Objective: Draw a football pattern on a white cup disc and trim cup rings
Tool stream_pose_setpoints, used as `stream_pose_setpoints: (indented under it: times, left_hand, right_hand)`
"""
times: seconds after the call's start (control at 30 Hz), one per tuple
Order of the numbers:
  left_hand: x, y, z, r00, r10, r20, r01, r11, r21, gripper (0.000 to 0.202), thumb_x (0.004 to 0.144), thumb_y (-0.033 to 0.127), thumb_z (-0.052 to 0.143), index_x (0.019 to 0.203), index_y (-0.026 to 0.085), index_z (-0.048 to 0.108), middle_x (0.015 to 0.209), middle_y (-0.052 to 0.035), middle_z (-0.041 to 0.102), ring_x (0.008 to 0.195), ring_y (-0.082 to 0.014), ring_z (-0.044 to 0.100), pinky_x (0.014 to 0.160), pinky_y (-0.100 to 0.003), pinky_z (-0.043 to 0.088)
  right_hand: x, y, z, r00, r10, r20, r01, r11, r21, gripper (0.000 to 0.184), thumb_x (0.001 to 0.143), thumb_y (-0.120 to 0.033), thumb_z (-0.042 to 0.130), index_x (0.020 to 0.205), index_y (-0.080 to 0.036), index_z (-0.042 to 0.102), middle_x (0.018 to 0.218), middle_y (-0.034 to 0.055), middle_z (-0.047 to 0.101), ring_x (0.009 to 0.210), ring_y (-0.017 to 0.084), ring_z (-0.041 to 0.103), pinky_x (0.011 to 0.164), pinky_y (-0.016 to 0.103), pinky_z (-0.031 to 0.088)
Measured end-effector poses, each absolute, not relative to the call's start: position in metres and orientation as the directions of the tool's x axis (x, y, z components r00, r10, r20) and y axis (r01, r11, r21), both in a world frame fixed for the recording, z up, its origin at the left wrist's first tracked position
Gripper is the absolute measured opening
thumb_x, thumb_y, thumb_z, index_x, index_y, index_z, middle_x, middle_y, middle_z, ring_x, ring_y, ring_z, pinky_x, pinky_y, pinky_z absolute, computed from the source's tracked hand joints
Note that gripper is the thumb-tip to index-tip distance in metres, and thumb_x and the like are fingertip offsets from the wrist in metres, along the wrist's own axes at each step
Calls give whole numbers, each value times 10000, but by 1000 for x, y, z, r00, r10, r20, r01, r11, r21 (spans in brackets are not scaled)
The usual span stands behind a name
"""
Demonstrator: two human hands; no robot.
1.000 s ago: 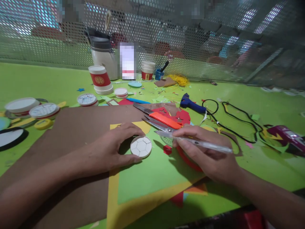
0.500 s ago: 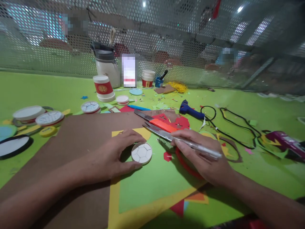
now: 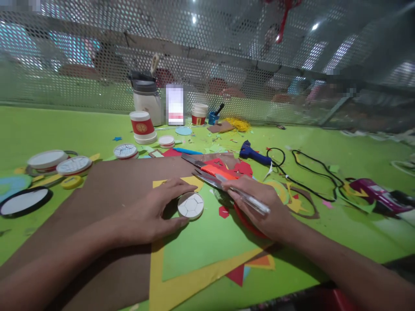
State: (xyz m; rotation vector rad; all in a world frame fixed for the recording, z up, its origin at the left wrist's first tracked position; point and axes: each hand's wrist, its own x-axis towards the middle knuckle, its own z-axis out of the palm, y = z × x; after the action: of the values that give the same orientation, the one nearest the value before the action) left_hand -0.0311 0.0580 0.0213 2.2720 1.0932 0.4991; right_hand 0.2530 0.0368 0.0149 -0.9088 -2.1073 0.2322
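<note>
My left hand (image 3: pixel 158 211) rests on the papers, its thumb and fingers closed round the edge of a small white disc (image 3: pixel 190 205) drawn with a football pattern. In my right hand (image 3: pixel 259 198) is a slim pen-like tool with a clear barrel (image 3: pixel 251 202); its exact kind is unclear. Scissors (image 3: pixel 209 178) with a red handle lie under that hand, which partly hides them. Just beyond them is an orange-red utility knife (image 3: pixel 215 171) with its blade out. A red paper hexagon (image 3: pixel 223 211) sits on the light green sheet (image 3: pixel 194 255) between my hands.
Brown card (image 3: pixel 110 181) and a yellow sheet (image 3: pixel 157 280) lie underneath. Patterned lids (image 3: pixel 74 165) are at left. A red-and-white paper cup (image 3: pixel 142 127), a lit phone (image 3: pixel 175 103) and a jug (image 3: pixel 147 101) stand behind. A blue glue gun (image 3: pixel 254 154) trails its black cord at right.
The view has tilted up and shifted slightly. My right hand with the clear tool has moved a little left, towards the disc. My left hand keeps its hold on the disc.
</note>
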Motion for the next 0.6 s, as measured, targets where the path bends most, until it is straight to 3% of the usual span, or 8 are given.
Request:
stream_pose_setpoints:
  times: [0.2, 0.37, 0.6]
  left_hand:
    - [-31, 57, 22, 582, 810, 79, 605, -496, 623, 606, 875, 440, 663, 1433, 239, 536, 1467, -97, 609, 1324, -336, 579, 1091, -433, 476]
    - [-27, 59, 15, 588, 801, 109, 633, -540, 554, 723, 834, 567, 699, 1441, 226, 501, 1376, -125, 636, 1215, -344, 619, 983, -432, 522]
    - [-23, 58, 14, 554, 826, 101, 686, -522, 507, 687, 890, 446, 650, 1501, 216, 436, 1351, -141, 641, 1171, -332, 643, 960, -442, 522]
  right_hand:
    - [254, 38, 11, -445, 650, 616, 516, 748, -417, 220, 1005, -139, 553, 1169, -196, 688, 1074, 104, 811, 936, 206, 771, 850, 375, 600]
    - [254, 39, 10, -461, 622, 633, 542, 762, -354, 225, 1001, -142, 561, 1196, -174, 670, 1087, 128, 793, 976, 251, 732, 864, 425, 589]
    - [256, 45, 10, -527, 669, 524, 652, 714, -256, 323, 976, -63, 523, 1264, -152, 640, 1164, 158, 754, 1024, 310, 625, 889, 502, 563]
